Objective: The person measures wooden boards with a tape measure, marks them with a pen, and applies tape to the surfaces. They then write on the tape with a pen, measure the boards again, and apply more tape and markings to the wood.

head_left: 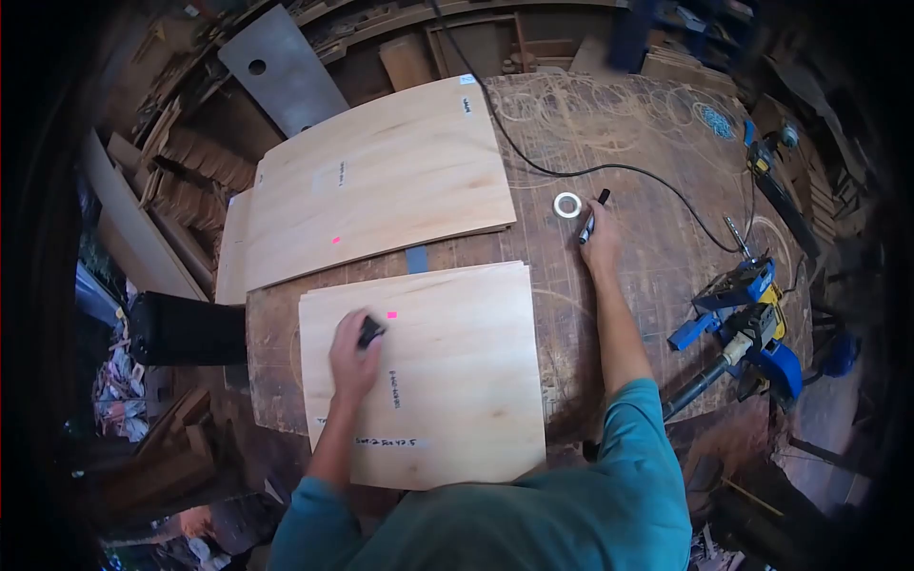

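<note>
My left hand (354,360) is closed around a small black object (370,330) whose kind I cannot make out. That hand is over the nearer stack of plywood sheets (466,381), left of a pink sticker (391,315). Handwritten black marks (386,442) run along the top sheet's near side. In my right hand (600,249), fingers closed, is a black and grey marker pen (586,228) above the bare table. Just left of the pen lies a roll of pale tape (566,205).
A larger plywood stack (409,181) lies farther back on the worn wooden table (590,124). Blue power tools (752,295) rest along the right side. A black cable (628,167) crosses the table. Wood offcuts (205,157) are piled at the left, near a black bin (186,328).
</note>
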Available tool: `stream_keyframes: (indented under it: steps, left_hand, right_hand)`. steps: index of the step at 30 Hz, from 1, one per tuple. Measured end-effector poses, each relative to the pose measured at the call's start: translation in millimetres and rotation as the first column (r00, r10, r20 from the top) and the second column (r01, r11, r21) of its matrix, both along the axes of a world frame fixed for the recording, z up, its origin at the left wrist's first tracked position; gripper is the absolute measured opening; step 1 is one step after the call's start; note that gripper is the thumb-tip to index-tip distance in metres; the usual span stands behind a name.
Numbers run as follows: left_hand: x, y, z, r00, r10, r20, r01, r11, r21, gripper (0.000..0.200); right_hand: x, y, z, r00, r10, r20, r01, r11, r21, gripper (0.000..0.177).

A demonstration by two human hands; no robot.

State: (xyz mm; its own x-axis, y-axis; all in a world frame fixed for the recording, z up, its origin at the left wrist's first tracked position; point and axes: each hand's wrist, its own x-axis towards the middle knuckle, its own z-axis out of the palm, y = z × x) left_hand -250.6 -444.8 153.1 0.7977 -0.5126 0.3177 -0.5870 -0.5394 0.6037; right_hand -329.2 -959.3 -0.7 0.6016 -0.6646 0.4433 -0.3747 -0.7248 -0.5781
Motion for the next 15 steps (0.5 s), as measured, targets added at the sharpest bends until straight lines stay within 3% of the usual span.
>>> stream_keyframes:
  steps: [2, 4, 5, 7, 9, 11, 12, 14, 15]
  left_hand:
    - [15.6, -92.8, 11.2, 0.981, -0.196, 0.008, 0.196, 0.981, -0.009, 0.05]
    - [24.4, -185.4, 13.3, 0.936, -0.352, 0.017, 0.352, 0.936, 0.004, 0.053]
    - [27.9, -226.1, 4.9, 0.926, -0.377, 0.032, 0.376, 0.926, 0.035, 0.053]
    - [36.0, -295.7, -17.4, 0.901, -0.43, 0.057, 0.417, 0.895, 0.157, 0.051]
    - [44.5, -340.2, -48.3, 0.896, -0.44, 0.067, 0.413, 0.878, 0.243, 0.051]
    - [49.6, -366.2, -83.7, 0.885, -0.434, 0.17, 0.291, 0.799, 0.526, 0.044]
    - [55.3, -372.6, -104.5, 0.889, -0.425, 0.169, 0.286, 0.805, 0.52, 0.044]
    - [65.4, -378.8, -132.6, 0.893, -0.419, 0.164, 0.305, 0.831, 0.465, 0.047]
    - [64.2, -375.3, -121.0, 0.893, -0.421, 0.158, 0.308, 0.829, 0.466, 0.047]
  right_hand:
    - [-7.1, -15.1, -0.1, 0.998, -0.018, -0.067, 0.019, 1.0, 0.013, 0.05]
    - [-7.3, -18.8, 23.3, 0.891, 0.02, -0.453, -0.09, 0.987, -0.133, 0.055]
    - [-4.6, -19.2, 31.0, 0.889, 0.017, -0.458, -0.09, 0.986, -0.138, 0.055]
    - [7.1, -23.0, 42.5, 0.764, 0.057, -0.643, -0.12, 0.991, -0.055, 0.062]
    - [14.4, -28.3, 33.3, 0.797, 0.039, -0.603, -0.148, 0.98, -0.132, 0.069]
    - [9.6, -23.9, 41.0, 0.829, 0.047, -0.557, -0.036, 0.999, 0.03, 0.074]
    - [3.1, -23.5, 36.0, 0.826, 0.051, -0.561, -0.045, 0.999, 0.024, 0.074]
    - [-14.0, -22.8, 16.1, 0.969, 0.118, -0.219, -0.087, 0.986, 0.144, 0.078]
    - [-26.1, -13.1, 17.7, 0.968, 0.117, -0.224, -0.085, 0.985, 0.148, 0.078]
